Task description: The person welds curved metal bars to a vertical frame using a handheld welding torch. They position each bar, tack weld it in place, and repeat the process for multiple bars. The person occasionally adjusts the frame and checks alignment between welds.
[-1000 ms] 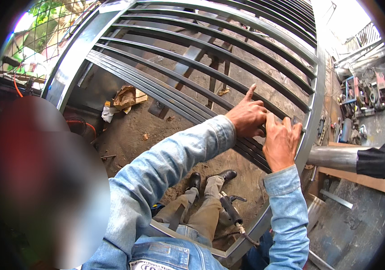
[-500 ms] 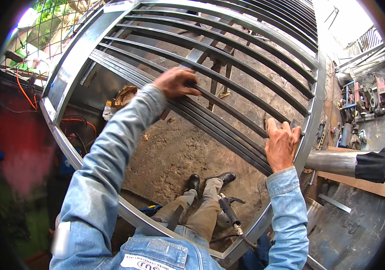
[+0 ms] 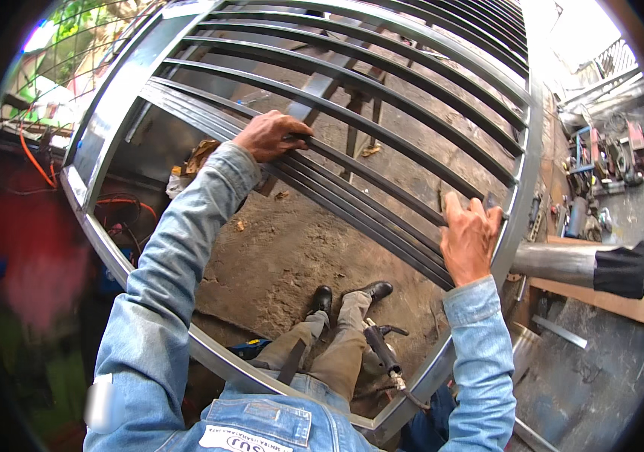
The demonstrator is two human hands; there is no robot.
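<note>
A large grey metal frame lies before me, with dark metal slats across it. My left hand is closed around one loose-looking metal bar, about midway along it. Just below, several more bars lie side by side in a bundle, under my left wrist. My right hand is at the bar's right end, beside the frame's right rail, fingers curled. A small dark flat piece pokes out past its fingertips; the grip itself is hidden by the back of the hand.
A welding torch with a cable hangs by the frame's near edge. To the right, a metal pipe with a black cover sticks out over a board. Tools crowd the far right. My shoes stand on the dirty floor below.
My left hand has shifted slightly left along with the bar's left part, and the gap between that bar and the bundle looks wider. My right hand stays nearly in place.
</note>
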